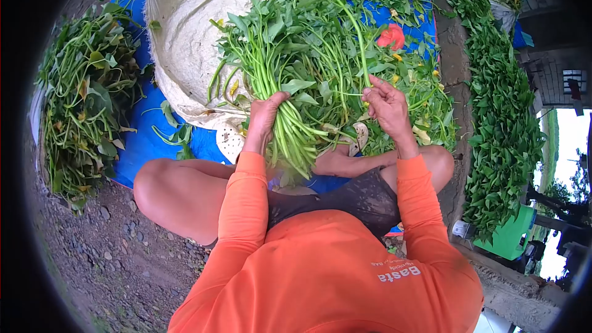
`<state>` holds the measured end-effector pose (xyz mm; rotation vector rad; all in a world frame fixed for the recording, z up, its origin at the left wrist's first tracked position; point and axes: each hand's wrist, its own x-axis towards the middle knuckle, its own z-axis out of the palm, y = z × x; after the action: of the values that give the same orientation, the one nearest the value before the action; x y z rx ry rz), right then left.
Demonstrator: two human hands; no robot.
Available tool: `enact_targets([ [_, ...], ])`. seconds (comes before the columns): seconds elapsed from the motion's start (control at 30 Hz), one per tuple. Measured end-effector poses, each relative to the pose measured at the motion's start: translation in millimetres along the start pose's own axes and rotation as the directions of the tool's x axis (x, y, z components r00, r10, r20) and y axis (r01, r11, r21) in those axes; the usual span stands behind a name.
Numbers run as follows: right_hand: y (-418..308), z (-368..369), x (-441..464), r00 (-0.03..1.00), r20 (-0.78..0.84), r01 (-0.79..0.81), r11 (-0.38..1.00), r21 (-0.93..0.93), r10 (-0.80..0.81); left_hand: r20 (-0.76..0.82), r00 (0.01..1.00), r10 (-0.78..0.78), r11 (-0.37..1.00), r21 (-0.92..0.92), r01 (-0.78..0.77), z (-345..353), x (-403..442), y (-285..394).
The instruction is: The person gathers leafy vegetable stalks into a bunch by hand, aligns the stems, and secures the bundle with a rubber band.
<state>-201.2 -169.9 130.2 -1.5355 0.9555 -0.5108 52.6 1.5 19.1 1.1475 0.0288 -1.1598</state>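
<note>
A wide, head-worn view looks from close above the orange shirt [333, 265], forward and down beyond it to bundled stems [288, 131].

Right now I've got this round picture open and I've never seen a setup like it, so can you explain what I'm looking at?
There's no machine here: it is one picture from a camera on a seated person's head, looking forward and down past their orange shirt at their bare hands. The left hand grips a bunch of green stems; the right hand pinches one long stem. Ahead, a pale sack and loose leafy greens lie on a blue sheet. More greens are piled at both sides.
</note>
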Motion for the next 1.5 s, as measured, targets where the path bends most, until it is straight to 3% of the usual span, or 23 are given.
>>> enact_targets([
  [0.1, -2.0, 5.8, -1.2, 0.992, -0.067, 0.097, 0.978, -0.183, -0.111, -0.016, 1.0, -0.01, 1.0, -0.01, 0.01, 0.1, 1.7, -2.6],
  [0.2, 2.9, 6.2, -1.1, 0.955, -0.004, 0.253, 0.824, -0.507, -0.296, -0.005, 1.0, -0.008, 1.0, -0.008, 0.008, 1.5, 4.2, -6.8],
  [0.23, -22.5, 23.9, -13.2, 0.967, -0.025, 0.196, 0.804, -0.562, -0.253, -0.004, 1.0, -0.009, 1.0, -0.011, 0.009, 0.2, 7.0, -10.6],
  [0.33, -9.2, 49.3, -22.9, 0.984, 0.087, 0.18, 0.823, -0.539, -0.158, -0.007, 0.999, -0.039, 0.999, -0.021, 0.039, -3.3, 13.2, -25.8],
  [0.4, 29.2, 60.8, -27.1, 0.945, 0.328, 0.177, 0.877, -0.446, -0.024, -0.01, 0.997, -0.08, 0.996, -0.03, 0.08, -5.8, 16.0, -34.5],
  [0.47, 52.7, 67.5, -28.4, 0.897, 0.405, 0.067, 0.853, -0.518, 0.175, 0.024, 0.994, -0.111, 0.992, -0.058, 0.112, -12.6, 22.0, -49.7],
  [0.57, 49.3, 74.9, -24.3, 0.802, 0.466, -0.109, 0.859, -0.501, 0.374, 0.075, 0.97, -0.233, 0.97, -0.057, 0.238, -25.0, 19.6, -52.7],
  [0.7, 62.4, 80.4, -25.5, 0.733, 0.456, -0.325, 0.849, -0.417, 0.505, 0.137, 0.933, -0.333, 0.93, -0.113, 0.349, -36.8, 32.1, -70.5],
  [0.9, 78.4, 89.7, -20.6, 0.691, 0.351, -0.529, 0.773, -0.35, 0.631, 0.148, 0.952, -0.269, 0.94, -0.177, 0.293, -46.1, 32.4, -85.7],
  [0.97, 80.2, 92.9, -18.0, 0.698, 0.329, -0.527, 0.767, -0.367, 0.636, 0.151, 0.953, -0.264, 0.939, -0.184, 0.29, -42.8, 29.9, -83.7],
  [1.07, 82.9, 98.8, -20.5, 0.711, 0.305, -0.508, 0.763, -0.401, 0.634, 0.069, 0.994, -0.09, 0.99, -0.101, 0.096, -28.8, 21.9, -84.3],
  [1.1, 83.9, 104.8, -21.7, 0.715, 0.315, -0.484, 0.767, -0.422, 0.624, -0.047, 0.995, 0.083, 0.994, -0.07, -0.086, -18.6, 19.5, -88.0],
  [1.2, 86.6, 117.6, -29.2, 0.724, 0.358, -0.447, 0.796, -0.408, 0.59, -0.105, 0.977, 0.188, 0.975, 0.141, -0.173, -17.6, 31.2, -101.8],
  [1.23, 87.0, 119.7, -32.6, 0.727, 0.372, -0.442, 0.808, -0.391, 0.577, -0.018, 0.998, 0.055, 0.982, 0.184, -0.05, -15.2, 14.1, -75.0],
  [1.33, 75.1, 118.5, -40.7, 0.725, 0.377, -0.473, 0.815, -0.335, 0.576, -0.064, 0.993, -0.102, 0.987, 0.116, 0.109, -15.0, 15.9, -61.0],
  [1.4, 68.2, 113.1, -46.8, 0.76, 0.325, -0.482, 0.824, -0.299, 0.563, -0.076, 0.996, -0.036, 0.997, 0.066, 0.041, -3.6, 9.8, -49.3],
  [1.5, 27.1, 101.5, -58.7, 0.731, 0.399, -0.495, 0.832, -0.249, 0.554, -0.09, 0.995, 0.048, 0.999, 0.03, -0.045, 4.9, 6.5, -27.7],
])
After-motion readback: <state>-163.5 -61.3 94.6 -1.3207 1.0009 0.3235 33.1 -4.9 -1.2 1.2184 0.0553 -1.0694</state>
